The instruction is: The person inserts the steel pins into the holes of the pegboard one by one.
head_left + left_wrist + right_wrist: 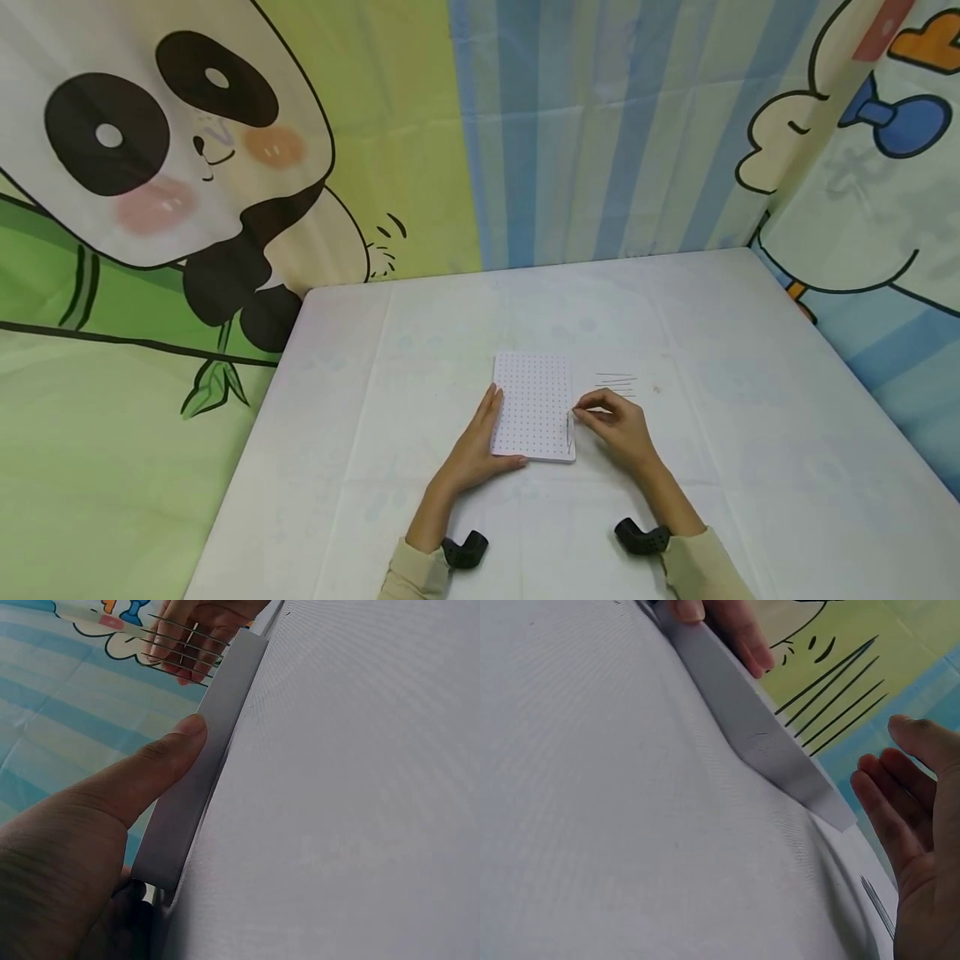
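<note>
A thick white pegboard (531, 404) with a grid of small dark holes lies on the table. My left hand (474, 450) braces its near left corner, straight fingers along the left side and thumb (176, 742) against the near side. Several thin dark needles (836, 694) stand up from the board's right edge, two crossing at their tips. Close beside them is my right hand (617, 423), thumb and index finger nearly together at the needle tops in the head view. In the right wrist view its fingers (877, 802) are loosely bent, and no needle shows in them.
More loose needles (617, 383) lie on the table to the right, beyond my right hand. The white cloth-covered table (420, 333) ends at curtains with a panda print (225, 183) and stripes. Black wrist mounts (467, 550) sit at both cuffs.
</note>
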`<control>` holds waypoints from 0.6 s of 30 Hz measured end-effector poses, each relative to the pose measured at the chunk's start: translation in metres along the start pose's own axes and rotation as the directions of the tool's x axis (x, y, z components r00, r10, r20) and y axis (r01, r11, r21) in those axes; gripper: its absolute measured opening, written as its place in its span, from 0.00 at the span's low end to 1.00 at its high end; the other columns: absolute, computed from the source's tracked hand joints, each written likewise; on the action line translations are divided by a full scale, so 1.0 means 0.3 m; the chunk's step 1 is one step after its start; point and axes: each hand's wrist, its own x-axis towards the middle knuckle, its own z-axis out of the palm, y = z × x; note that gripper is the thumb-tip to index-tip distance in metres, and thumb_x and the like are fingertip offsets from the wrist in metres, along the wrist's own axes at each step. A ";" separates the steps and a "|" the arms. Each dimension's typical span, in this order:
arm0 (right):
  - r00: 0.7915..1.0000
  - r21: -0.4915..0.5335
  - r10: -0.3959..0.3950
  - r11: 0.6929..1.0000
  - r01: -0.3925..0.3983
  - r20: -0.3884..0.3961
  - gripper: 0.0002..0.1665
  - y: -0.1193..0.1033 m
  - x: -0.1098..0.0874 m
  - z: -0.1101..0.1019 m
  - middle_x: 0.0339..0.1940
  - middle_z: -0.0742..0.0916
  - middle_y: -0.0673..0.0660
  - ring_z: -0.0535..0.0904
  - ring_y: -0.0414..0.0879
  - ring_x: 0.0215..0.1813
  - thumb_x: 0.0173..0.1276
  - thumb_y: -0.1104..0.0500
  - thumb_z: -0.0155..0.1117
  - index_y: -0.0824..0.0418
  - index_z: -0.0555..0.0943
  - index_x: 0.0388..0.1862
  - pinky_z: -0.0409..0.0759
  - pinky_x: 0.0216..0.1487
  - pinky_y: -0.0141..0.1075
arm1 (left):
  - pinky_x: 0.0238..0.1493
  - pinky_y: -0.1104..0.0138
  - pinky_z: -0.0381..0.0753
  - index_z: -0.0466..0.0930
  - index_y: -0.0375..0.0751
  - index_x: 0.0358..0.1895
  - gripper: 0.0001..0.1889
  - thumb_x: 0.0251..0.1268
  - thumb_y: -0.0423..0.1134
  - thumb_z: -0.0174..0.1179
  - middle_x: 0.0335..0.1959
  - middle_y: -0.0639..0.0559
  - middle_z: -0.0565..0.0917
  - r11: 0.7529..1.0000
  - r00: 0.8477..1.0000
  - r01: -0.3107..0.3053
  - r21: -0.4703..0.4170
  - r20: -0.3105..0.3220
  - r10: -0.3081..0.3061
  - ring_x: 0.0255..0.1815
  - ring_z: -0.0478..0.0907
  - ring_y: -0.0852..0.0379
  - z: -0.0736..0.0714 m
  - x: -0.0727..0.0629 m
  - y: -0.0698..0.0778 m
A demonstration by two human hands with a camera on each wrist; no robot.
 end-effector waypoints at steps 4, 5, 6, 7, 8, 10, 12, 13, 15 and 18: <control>0.994 0.017 0.026 1.000 -0.024 -0.103 0.10 0.057 -0.005 -0.025 0.37 0.81 0.68 0.81 0.49 0.42 0.55 0.76 0.63 0.73 0.78 0.37 0.79 0.42 0.32 | 0.66 0.54 0.55 0.39 0.42 0.74 0.61 0.40 0.58 0.71 0.75 0.50 0.38 1.000 1.000 0.003 -0.004 -0.002 -0.003 0.73 0.42 0.51 0.000 -0.001 0.001; 0.990 0.011 0.035 0.999 -0.034 -0.133 0.10 0.073 -0.007 -0.033 0.39 0.81 0.66 0.81 0.48 0.43 0.56 0.75 0.63 0.72 0.79 0.39 0.79 0.43 0.31 | 0.66 0.54 0.55 0.39 0.42 0.74 0.61 0.40 0.58 0.71 0.75 0.50 0.38 1.000 1.000 0.003 -0.004 -0.002 -0.003 0.73 0.42 0.51 0.000 -0.002 0.001; 0.985 0.005 0.039 0.999 -0.038 -0.168 0.10 0.082 -0.007 -0.040 0.40 0.82 0.65 0.80 0.47 0.44 0.57 0.73 0.63 0.71 0.79 0.39 0.78 0.44 0.31 | 0.66 0.55 0.55 0.39 0.42 0.74 0.61 0.40 0.57 0.71 0.75 0.51 0.38 1.000 1.000 0.006 -0.004 -0.002 -0.006 0.73 0.42 0.51 0.001 -0.002 0.000; 0.978 -0.009 0.042 0.999 -0.044 -0.203 0.10 0.090 -0.007 -0.048 0.41 0.81 0.64 0.80 0.46 0.45 0.58 0.72 0.63 0.70 0.80 0.40 0.78 0.45 0.31 | 0.66 0.54 0.55 0.39 0.42 0.74 0.61 0.40 0.57 0.72 0.75 0.51 0.38 1.000 1.000 0.007 -0.003 -0.003 -0.007 0.73 0.42 0.51 0.002 -0.002 -0.002; 0.970 -0.035 0.038 0.998 -0.048 -0.240 0.10 0.099 -0.007 -0.056 0.42 0.82 0.63 0.79 0.46 0.46 0.58 0.71 0.63 0.69 0.80 0.40 0.77 0.45 0.30 | 0.66 0.54 0.55 0.39 0.42 0.74 0.61 0.40 0.57 0.72 0.75 0.51 0.38 1.000 1.000 0.005 -0.005 -0.003 -0.005 0.73 0.42 0.51 0.003 -0.002 -0.004; 0.954 -0.095 0.026 0.994 -0.056 -0.299 0.09 0.113 -0.006 -0.072 0.42 0.82 0.61 0.78 0.45 0.46 0.58 0.69 0.64 0.68 0.81 0.40 0.76 0.47 0.29 | 0.66 0.54 0.54 0.39 0.42 0.74 0.61 0.40 0.56 0.72 0.75 0.51 0.38 1.000 1.000 0.007 -0.003 -0.001 -0.007 0.73 0.42 0.51 0.005 -0.003 -0.006; 0.940 -0.153 0.011 0.986 -0.067 -0.342 0.10 0.124 -0.005 -0.086 0.41 0.82 0.60 0.77 0.44 0.46 0.58 0.69 0.65 0.68 0.82 0.39 0.75 0.49 0.28 | 0.66 0.55 0.54 0.39 0.42 0.74 0.61 0.40 0.56 0.72 0.75 0.51 0.38 1.000 1.000 0.008 -0.003 0.001 -0.008 0.73 0.42 0.51 0.005 -0.002 -0.009; 0.935 -0.189 0.005 0.979 -0.077 -0.354 0.09 0.129 -0.005 -0.092 0.41 0.82 0.59 0.77 0.43 0.45 0.57 0.69 0.66 0.67 0.82 0.39 0.75 0.49 0.28 | 0.66 0.54 0.54 0.39 0.42 0.74 0.61 0.40 0.57 0.72 0.75 0.51 0.38 1.000 1.000 0.008 -0.002 0.001 -0.008 0.73 0.42 0.51 0.006 -0.003 -0.009; 0.933 -0.256 -0.002 0.962 -0.096 -0.360 0.09 0.136 -0.006 -0.102 0.41 0.82 0.57 0.76 0.39 0.44 0.57 0.68 0.67 0.66 0.83 0.38 0.74 0.49 0.27 | 0.66 0.54 0.55 0.38 0.42 0.74 0.61 0.40 0.57 0.71 0.75 0.51 0.37 1.000 1.000 0.009 -0.001 0.001 -0.009 0.73 0.42 0.51 0.006 -0.003 -0.010; 0.933 -0.338 -0.001 0.932 -0.129 -0.359 0.08 0.143 -0.006 -0.108 0.40 0.83 0.54 0.76 0.36 0.44 0.56 0.65 0.68 0.62 0.84 0.36 0.71 0.49 0.25 | 0.66 0.53 0.55 0.38 0.43 0.74 0.61 0.40 0.58 0.71 0.75 0.50 0.38 1.000 1.000 0.003 0.003 -0.001 -0.003 0.73 0.42 0.49 0.005 -0.003 -0.009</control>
